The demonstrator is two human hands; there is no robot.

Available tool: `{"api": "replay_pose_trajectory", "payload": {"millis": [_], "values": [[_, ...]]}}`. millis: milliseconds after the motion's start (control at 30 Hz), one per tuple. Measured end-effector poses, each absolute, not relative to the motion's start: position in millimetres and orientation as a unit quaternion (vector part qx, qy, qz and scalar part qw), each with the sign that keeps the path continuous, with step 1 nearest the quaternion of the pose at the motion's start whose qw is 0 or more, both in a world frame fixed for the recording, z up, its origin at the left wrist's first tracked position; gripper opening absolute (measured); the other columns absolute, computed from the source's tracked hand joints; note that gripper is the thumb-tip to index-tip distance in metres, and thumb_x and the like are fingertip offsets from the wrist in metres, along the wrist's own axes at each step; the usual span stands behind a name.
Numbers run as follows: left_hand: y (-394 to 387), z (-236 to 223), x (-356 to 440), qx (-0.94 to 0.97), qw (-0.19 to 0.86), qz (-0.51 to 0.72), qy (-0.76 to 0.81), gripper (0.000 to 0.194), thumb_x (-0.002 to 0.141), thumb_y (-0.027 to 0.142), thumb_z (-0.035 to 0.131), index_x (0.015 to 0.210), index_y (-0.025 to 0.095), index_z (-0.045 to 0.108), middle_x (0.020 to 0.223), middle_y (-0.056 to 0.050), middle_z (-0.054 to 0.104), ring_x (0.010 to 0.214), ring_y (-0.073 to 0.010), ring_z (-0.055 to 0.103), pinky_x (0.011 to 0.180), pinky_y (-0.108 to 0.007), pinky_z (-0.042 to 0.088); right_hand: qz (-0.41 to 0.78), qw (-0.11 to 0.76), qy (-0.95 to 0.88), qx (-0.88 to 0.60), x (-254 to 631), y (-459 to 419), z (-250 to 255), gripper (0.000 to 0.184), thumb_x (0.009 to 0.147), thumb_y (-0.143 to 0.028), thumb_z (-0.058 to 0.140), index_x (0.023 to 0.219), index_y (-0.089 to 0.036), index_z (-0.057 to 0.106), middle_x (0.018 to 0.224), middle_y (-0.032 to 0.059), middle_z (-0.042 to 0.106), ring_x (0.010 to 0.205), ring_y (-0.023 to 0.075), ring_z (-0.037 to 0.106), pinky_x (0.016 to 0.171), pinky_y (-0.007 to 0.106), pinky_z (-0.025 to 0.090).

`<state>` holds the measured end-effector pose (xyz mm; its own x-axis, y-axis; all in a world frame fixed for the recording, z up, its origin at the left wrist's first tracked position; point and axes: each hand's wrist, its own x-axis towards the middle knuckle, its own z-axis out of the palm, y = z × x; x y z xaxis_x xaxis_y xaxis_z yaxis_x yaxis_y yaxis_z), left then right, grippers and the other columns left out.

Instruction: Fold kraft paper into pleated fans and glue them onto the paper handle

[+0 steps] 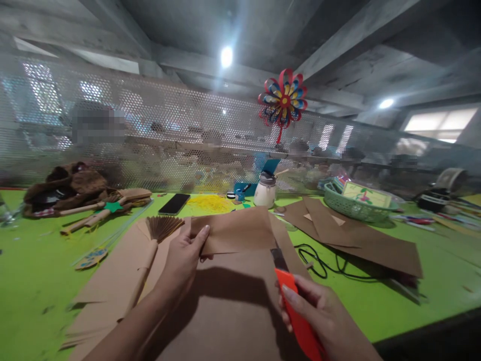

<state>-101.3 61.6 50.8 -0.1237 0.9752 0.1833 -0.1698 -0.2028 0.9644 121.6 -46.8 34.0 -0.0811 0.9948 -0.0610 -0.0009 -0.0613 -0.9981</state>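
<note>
My left hand (pixel 187 253) pinches the left end of a folded piece of brown paper (pixel 236 231), thumb on top. In my right hand (pixel 313 306) is a utility knife (pixel 295 311) with an orange handle, its dark blade at the paper's lower right corner. Whether the blade touches the paper, I cannot tell. Below both hands lies a large brown paper sheet (pixel 233 311), partly in shadow. A paper broom (pixel 148 260) with a pleated head and rolled handle rests on brown sheets to the left of my left hand.
A black phone (pixel 174 204), yellow shreds (pixel 210 203) and a white jar (pixel 265 193) stand along the back of the green table (pixel 30 286). To the right are brown card pieces (pixel 361 240), a black cord (pixel 319 263) and a green basket (pixel 356 208). A pinwheel (pixel 284 100) hangs on the mesh partition.
</note>
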Motion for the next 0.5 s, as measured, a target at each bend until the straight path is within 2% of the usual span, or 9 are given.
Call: {"api": "replay_pose_trajectory", "payload": {"millis": [233,500], "values": [[58.6,53.7,-101.2,0.459,0.485,0.612,0.424,0.030,0.065,0.042,0.070,0.078,0.016,0.062,0.056,0.002,0.057,0.051,-0.0121,0.053,0.043,-0.020,0.041,0.522,0.461,-0.516,-0.499,117.6,-47.0,38.6,0.040,0.079,-0.055,0.060,0.084,-0.015,0.062,0.067,0.0019,0.059,0.056,0.0107,0.051,0.054,0.024,0.040],[58.8,51.8,-98.6,0.484,0.464,0.606,0.428,0.030,0.066,0.043,0.069,0.077,0.016,0.060,0.052,0.003,0.056,0.045,-0.0105,0.048,0.040,-0.019,0.036,0.539,0.471,-0.510,-0.477,112.7,-41.9,37.3,0.040,0.079,-0.055,0.060,0.086,-0.016,0.060,0.070,0.0024,0.059,0.057,0.0107,0.052,0.054,0.024,0.041]]}}
